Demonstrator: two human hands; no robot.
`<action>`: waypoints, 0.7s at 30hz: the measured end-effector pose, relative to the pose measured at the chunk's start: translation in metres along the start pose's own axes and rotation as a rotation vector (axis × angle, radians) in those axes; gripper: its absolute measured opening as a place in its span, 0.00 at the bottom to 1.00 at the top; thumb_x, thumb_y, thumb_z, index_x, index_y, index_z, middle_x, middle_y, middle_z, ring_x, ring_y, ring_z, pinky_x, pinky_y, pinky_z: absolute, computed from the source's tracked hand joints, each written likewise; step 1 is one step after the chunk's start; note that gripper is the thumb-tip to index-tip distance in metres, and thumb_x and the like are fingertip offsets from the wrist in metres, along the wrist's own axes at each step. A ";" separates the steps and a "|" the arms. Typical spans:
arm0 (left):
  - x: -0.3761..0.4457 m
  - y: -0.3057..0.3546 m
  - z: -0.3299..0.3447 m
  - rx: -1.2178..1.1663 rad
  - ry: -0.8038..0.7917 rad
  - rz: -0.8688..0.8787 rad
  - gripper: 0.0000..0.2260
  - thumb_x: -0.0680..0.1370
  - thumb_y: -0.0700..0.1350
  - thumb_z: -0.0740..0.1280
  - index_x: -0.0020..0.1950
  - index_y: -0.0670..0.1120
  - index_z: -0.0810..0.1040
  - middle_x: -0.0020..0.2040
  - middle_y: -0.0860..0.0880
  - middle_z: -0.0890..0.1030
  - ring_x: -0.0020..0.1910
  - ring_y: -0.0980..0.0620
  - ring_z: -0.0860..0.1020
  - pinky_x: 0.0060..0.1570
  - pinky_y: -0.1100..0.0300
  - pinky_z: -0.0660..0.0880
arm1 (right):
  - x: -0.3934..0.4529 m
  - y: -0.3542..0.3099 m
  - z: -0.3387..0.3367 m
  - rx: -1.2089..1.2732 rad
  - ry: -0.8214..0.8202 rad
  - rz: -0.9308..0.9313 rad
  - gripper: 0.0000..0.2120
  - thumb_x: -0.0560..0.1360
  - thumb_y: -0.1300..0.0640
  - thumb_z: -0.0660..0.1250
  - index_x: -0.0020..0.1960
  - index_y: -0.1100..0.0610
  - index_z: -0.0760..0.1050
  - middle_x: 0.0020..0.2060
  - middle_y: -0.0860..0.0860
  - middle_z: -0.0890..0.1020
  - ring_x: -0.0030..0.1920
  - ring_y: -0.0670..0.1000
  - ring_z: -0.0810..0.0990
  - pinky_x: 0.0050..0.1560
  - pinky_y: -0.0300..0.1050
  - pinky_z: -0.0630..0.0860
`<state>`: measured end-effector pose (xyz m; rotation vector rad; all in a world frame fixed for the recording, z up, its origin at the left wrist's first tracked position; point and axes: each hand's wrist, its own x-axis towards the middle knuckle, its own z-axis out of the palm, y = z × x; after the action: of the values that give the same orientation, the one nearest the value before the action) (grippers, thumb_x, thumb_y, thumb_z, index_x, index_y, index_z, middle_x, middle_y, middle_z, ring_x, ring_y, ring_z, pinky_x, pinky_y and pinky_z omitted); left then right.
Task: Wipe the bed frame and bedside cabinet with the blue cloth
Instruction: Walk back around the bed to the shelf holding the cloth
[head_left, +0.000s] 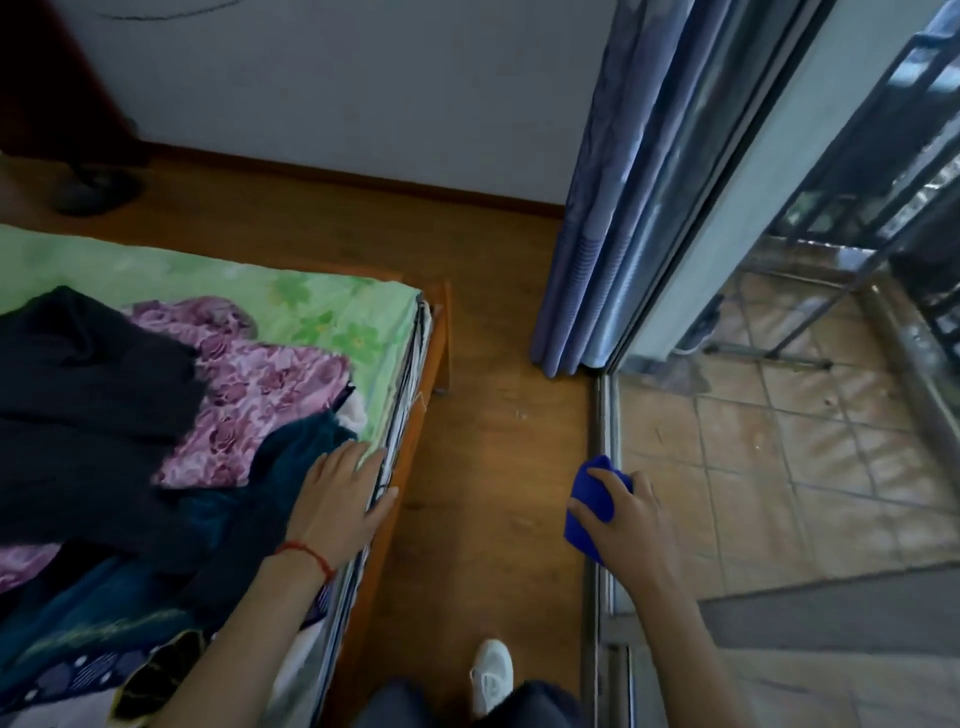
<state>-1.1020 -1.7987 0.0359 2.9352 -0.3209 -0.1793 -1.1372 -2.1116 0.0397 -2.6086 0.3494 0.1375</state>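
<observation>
The orange-brown wooden bed frame (426, 395) runs along the right side of the bed, under a mattress with a green sheet. My left hand (343, 499) rests flat on the mattress edge, fingers spread, holding nothing. My right hand (623, 514) is out to the right, above the floor near the sliding door track, and grips the bunched blue cloth (589, 499). The cloth is apart from the bed frame. No bedside cabinet is in view.
Dark clothes and a purple floral blanket (249, 389) lie piled on the bed. A wooden floor strip (493, 441) runs between bed and glass sliding door (779, 234). A blue curtain (597, 260) hangs by the door. My white shoe (491, 675) stands on the floor.
</observation>
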 end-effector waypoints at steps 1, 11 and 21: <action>0.018 0.005 -0.005 -0.009 0.012 -0.003 0.28 0.74 0.57 0.52 0.60 0.38 0.77 0.57 0.36 0.78 0.57 0.35 0.75 0.55 0.38 0.72 | 0.019 0.000 -0.006 -0.005 -0.002 -0.007 0.23 0.74 0.43 0.63 0.66 0.48 0.66 0.56 0.52 0.69 0.53 0.54 0.73 0.48 0.48 0.74; 0.185 0.013 -0.018 0.020 0.020 0.020 0.24 0.74 0.54 0.54 0.55 0.39 0.78 0.52 0.37 0.80 0.51 0.37 0.79 0.47 0.40 0.75 | 0.187 -0.017 -0.020 -0.030 0.011 -0.059 0.21 0.73 0.43 0.64 0.64 0.47 0.68 0.53 0.52 0.71 0.52 0.55 0.73 0.45 0.49 0.75; 0.410 -0.029 -0.044 0.065 -0.011 0.099 0.23 0.73 0.54 0.56 0.55 0.39 0.79 0.52 0.38 0.81 0.51 0.38 0.79 0.46 0.40 0.76 | 0.389 -0.086 -0.035 -0.064 0.042 -0.022 0.21 0.73 0.44 0.64 0.64 0.46 0.68 0.55 0.53 0.71 0.54 0.55 0.72 0.45 0.48 0.74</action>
<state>-0.6927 -1.8554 0.0329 2.9741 -0.4812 -0.1750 -0.7386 -2.1422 0.0476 -2.6810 0.3361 0.0875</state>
